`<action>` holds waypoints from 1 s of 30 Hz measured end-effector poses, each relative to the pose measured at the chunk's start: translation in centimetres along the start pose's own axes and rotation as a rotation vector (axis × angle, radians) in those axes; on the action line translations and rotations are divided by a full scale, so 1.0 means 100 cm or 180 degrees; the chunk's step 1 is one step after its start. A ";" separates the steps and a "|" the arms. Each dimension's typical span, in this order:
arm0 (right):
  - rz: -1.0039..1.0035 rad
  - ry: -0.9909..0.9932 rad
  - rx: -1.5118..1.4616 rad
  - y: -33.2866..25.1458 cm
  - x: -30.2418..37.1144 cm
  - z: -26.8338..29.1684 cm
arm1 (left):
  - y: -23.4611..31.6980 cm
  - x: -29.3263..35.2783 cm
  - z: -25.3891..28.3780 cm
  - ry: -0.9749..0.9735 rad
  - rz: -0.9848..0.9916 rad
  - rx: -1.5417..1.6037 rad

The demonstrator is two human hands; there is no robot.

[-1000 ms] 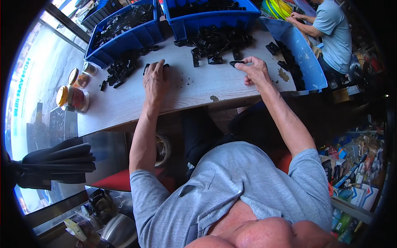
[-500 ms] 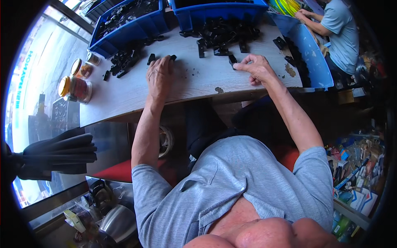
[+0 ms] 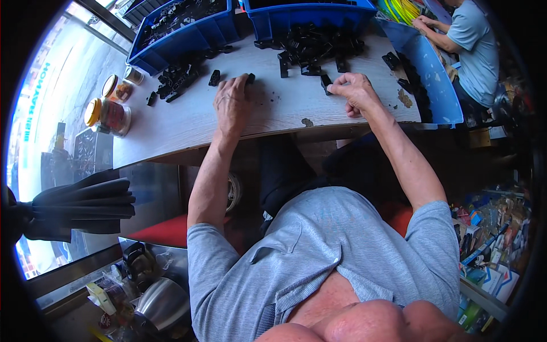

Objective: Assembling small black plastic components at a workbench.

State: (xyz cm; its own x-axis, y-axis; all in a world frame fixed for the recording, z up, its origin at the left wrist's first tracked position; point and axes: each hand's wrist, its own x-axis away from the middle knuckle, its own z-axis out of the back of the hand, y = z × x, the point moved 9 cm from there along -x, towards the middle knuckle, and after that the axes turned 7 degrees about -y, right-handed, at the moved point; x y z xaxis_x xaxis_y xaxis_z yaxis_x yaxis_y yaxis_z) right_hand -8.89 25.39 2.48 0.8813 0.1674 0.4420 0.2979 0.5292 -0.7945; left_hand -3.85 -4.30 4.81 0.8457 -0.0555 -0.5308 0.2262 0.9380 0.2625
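Note:
On the pale wooden table, the thumb and forefinger of my right hand pinch the near end of a small black plastic part, which points away from me. My left hand rests palm down further left, its fingers bent. At its fingertips a second black part shows, mostly covered by the fingers, and it seems gripped there. Just left of those fingers lies a loose black part, apart from the hand.
A heap of black parts lies at the back, with a smaller pile left. Two blue bins stand behind. Lidded jars line the left edge. A light-blue bin stands right, near another person.
My left hand has shifted a little to the right, the black part at its fingertips moving with it and away from the loose one. My right hand keeps its pinch. The whole view has shifted slightly.

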 end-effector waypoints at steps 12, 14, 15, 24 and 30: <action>0.0146 -0.0334 -0.0097 -0.008 0.014 -0.033 | 0.102 -0.003 -0.030 0.0181 0.0254 0.1962; 0.0189 -0.0324 -0.0187 -0.006 0.013 -0.031 | 0.102 -0.001 -0.032 0.0065 0.0267 0.1902; 0.0238 -0.0304 -0.0276 -0.005 0.012 -0.028 | 0.105 0.000 -0.033 0.0017 0.0231 0.1915; 0.0461 -0.0483 0.0113 -0.021 -0.004 -0.029 | 0.124 -0.006 -0.032 -0.0195 -0.0224 0.1457; 0.0484 -0.0420 0.0166 -0.017 -0.010 -0.027 | 0.128 -0.008 -0.035 -0.0362 -0.0337 0.1239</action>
State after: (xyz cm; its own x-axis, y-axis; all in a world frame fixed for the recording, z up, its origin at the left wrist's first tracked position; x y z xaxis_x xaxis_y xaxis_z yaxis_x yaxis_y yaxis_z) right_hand -9.28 22.08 2.31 0.8579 0.3545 0.3720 0.1426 0.5312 -0.8352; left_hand -3.33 8.95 5.76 0.8510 -0.2025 -0.4846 0.4622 0.7270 0.5078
